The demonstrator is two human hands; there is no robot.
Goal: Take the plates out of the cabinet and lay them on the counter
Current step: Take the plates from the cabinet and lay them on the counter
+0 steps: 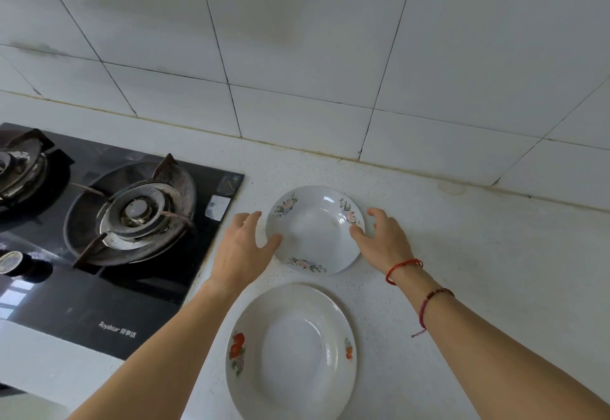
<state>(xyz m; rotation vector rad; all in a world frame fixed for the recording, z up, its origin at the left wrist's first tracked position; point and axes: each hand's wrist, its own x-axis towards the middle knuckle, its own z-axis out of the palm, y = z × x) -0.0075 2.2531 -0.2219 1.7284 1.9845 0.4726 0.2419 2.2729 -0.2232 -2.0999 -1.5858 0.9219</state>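
White plate (pixel 313 231) between splayed left hand (pixel 242 248), right hand (pixel 383 241)

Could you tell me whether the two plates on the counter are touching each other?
Apart. The head view shows a narrow strip of bare counter between the flowered plate and the fruit-patterned plate.

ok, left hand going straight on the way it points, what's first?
Probably the left rim of the floral plate; the left hand has its thumb at it. The fingers aim just past that rim, over the counter toward the tiled wall.
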